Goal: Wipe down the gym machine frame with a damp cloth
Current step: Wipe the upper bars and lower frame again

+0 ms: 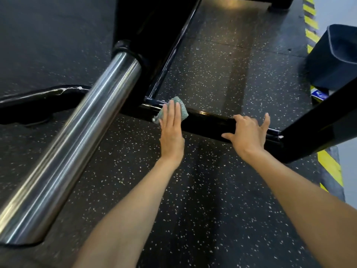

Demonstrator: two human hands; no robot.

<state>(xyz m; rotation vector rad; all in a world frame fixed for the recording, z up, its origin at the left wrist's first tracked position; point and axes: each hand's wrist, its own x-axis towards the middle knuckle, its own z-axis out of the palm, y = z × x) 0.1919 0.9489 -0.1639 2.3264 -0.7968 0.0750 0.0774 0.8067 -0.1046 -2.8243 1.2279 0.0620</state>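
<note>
Left grip [172, 132] is flat open, fingers straight, pressing the teal cloth [182, 108] onto the black frame bar [208, 123]. Right grip [249, 133] is open too, fingers spread, just resting on the same bar further right. Around them: speckled rubber floor [193, 190], a fat chrome tube [67, 142] slanting across on the left, a black post [318, 122] at the bar's right end, and a dark bin [336, 55] beyond it. The cloth sits bunched under the left fingertips, apart from the right grip.
</note>
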